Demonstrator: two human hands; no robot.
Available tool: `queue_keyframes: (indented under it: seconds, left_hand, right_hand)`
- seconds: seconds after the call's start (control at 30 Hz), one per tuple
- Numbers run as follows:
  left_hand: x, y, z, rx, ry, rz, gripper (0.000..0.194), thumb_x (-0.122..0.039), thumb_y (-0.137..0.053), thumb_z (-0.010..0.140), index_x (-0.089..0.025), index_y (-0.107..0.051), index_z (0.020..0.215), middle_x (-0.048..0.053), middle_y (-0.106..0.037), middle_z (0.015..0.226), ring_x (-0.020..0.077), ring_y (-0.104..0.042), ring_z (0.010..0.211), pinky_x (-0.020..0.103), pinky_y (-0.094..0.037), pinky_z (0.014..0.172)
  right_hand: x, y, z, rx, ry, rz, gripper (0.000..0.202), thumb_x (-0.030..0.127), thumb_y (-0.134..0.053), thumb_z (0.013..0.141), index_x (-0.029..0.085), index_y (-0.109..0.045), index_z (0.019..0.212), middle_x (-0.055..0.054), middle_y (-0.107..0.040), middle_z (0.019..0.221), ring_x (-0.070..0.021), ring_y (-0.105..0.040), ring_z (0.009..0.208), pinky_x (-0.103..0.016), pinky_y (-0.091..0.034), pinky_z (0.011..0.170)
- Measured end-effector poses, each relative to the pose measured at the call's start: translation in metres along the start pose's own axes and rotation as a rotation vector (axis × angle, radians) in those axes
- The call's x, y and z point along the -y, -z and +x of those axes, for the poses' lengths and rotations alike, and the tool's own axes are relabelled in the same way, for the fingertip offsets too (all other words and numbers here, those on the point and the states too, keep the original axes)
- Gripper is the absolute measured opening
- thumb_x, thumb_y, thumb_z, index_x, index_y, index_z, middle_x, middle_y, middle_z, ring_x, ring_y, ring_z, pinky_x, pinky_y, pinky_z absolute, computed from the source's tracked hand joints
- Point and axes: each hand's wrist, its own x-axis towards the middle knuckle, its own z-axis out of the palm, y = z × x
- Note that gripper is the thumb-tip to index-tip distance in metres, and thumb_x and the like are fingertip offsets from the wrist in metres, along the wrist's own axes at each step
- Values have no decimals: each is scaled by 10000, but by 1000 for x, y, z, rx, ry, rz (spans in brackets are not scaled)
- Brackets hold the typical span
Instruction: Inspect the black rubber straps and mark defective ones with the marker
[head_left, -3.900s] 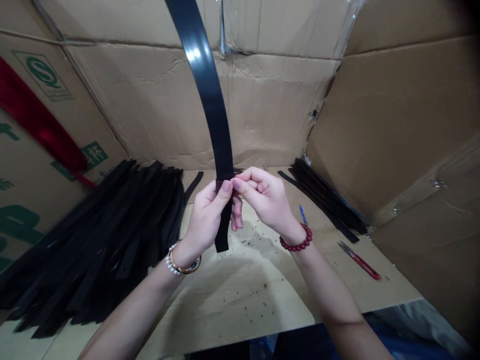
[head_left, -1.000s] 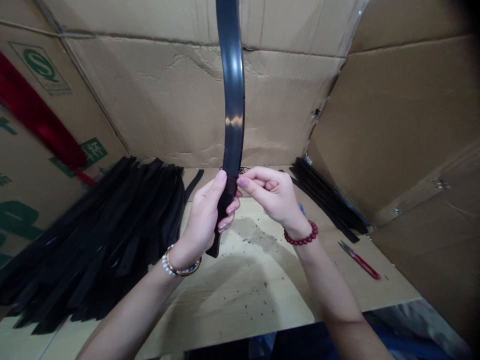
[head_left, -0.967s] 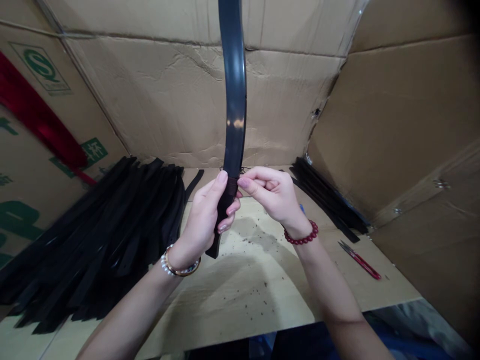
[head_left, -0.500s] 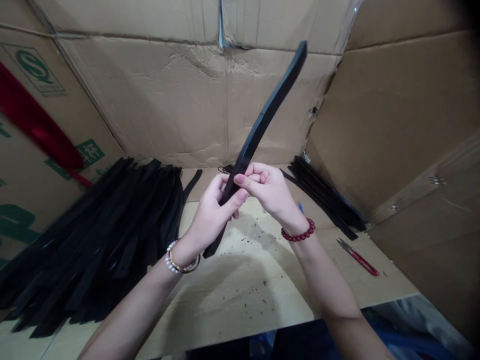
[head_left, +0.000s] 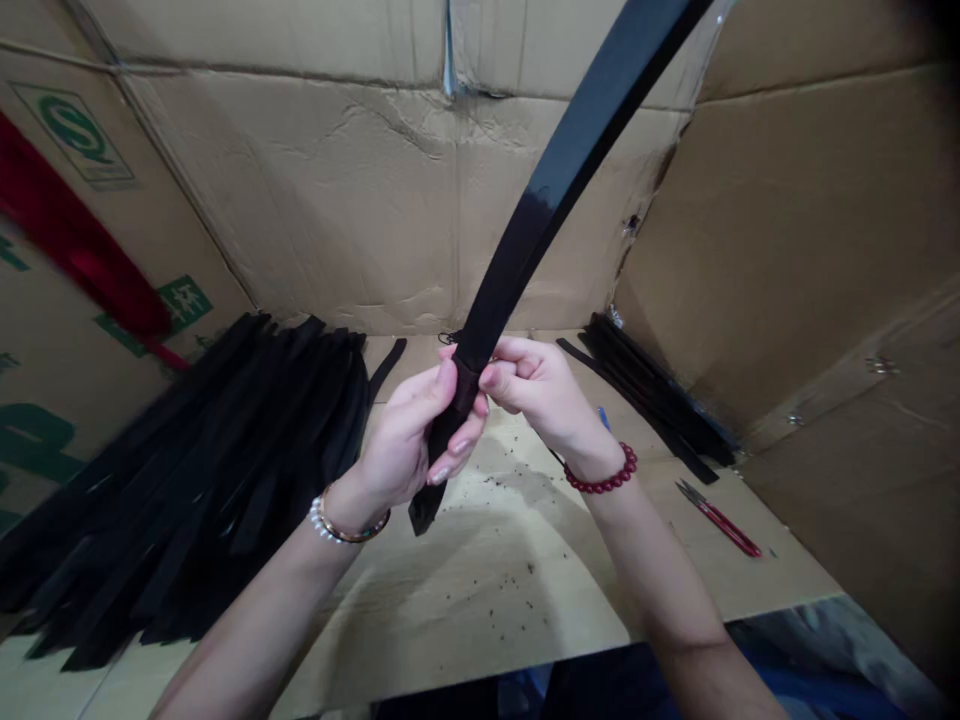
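Observation:
A long black strap [head_left: 517, 235] slants up from the middle of the view past the top edge, its broad face partly shiny. Around its lower part sits a dark band [head_left: 466, 385]. My left hand [head_left: 409, 425] is closed on the strap just below and beside that band, thumb in front and fingers behind. Against the right edge of the strap my right hand [head_left: 536, 390] pinches with thumb and curled forefinger at the band. Whether a fine thread lies in that pinch I cannot make out. The strap's lower end hangs free below my left hand.
A large heap of black straps [head_left: 202, 480] covers the table's left side. A smaller pile [head_left: 652, 400] lies at the back right. Red-handled thread snips [head_left: 718, 518] rest at the right. Dark crumbs dot the tabletop [head_left: 420, 620]. Cardboard walls [head_left: 337, 200] enclose three sides.
The strap has turned so its broad face shows, and its upper end now leaves the view at the top. My left hand has rolled, showing its fingertips; the right stays close by.

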Motion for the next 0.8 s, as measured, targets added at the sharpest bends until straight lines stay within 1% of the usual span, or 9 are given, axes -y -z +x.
queue_keyframes:
  seconds: [0.07,0.13,0.17,0.27,0.37,0.47,0.53,0.7,0.8]
  left_hand:
    - [-1,0,-1,84,80,-55,426,-520,-496,958,-146,-577,771,-42,-496,503,20,-309,261,133,-260,273]
    - [0,0,0,125,122,-72,483,-583,-483,943,-150,-556,742,-37,-497,529,21,-327,269,141,-268,273]
    - [1,1,1,110,111,-57,509,-621,-486,927,-151,-550,742,-35,-497,544,25,-351,284,147,-286,284]
    - [7,1,7,-82,-58,100,492,-642,-508,911,-160,-556,823,-24,-541,616,54,-474,387,165,-382,360]
    - [11,1,12,-253,-202,305,337,-503,-581,933,-170,-546,902,-8,-603,730,76,-571,526,187,-477,486]
    - [14,1,13,-319,-225,374,291,-444,-577,949,-170,-527,867,-19,-573,716,53,-509,496,170,-409,444]
    - [15,1,14,-339,-222,349,310,-465,-541,963,-172,-530,859,-29,-541,681,43,-453,447,164,-331,387]
    - [16,2,14,-336,-213,218,299,-480,-551,952,-195,-538,864,-58,-489,606,29,-394,377,140,-262,341]
    - [15,-1,11,-319,-178,191,316,-496,-560,943,-194,-542,848,-65,-472,573,24,-380,348,128,-248,322]
  right_hand:
    - [-1,-2,-1,37,-17,34,293,402,-801,772,158,-709,907,34,-703,599,-82,-662,535,-190,-549,577]
    - [-1,-6,-2,-17,-19,27,301,419,-814,752,164,-678,837,28,-707,603,-94,-663,515,-191,-535,520]
    - [0,-7,-2,-61,-10,11,308,418,-827,734,173,-647,783,32,-699,589,-100,-659,499,-192,-525,494]
    - [2,-10,-5,-172,38,-101,342,417,-803,766,198,-555,683,40,-675,546,-118,-647,459,-211,-499,454]
    - [2,-9,-6,-265,104,-328,329,437,-729,842,194,-577,681,31,-665,534,-113,-624,448,-221,-449,449]
    - [0,-7,-4,-327,150,-548,334,425,-721,856,175,-616,662,39,-643,513,-63,-520,418,-211,-359,440]
    - [-1,-5,-2,-302,146,-555,330,426,-722,854,169,-633,667,44,-635,506,-56,-493,417,-211,-350,444]
    - [-3,2,2,-161,78,-330,242,399,-717,861,167,-698,791,-4,-728,655,-120,-677,608,-250,-530,631]
    - [-4,7,2,-106,76,-263,213,375,-727,854,170,-707,801,-12,-739,712,-125,-693,660,-263,-560,692]
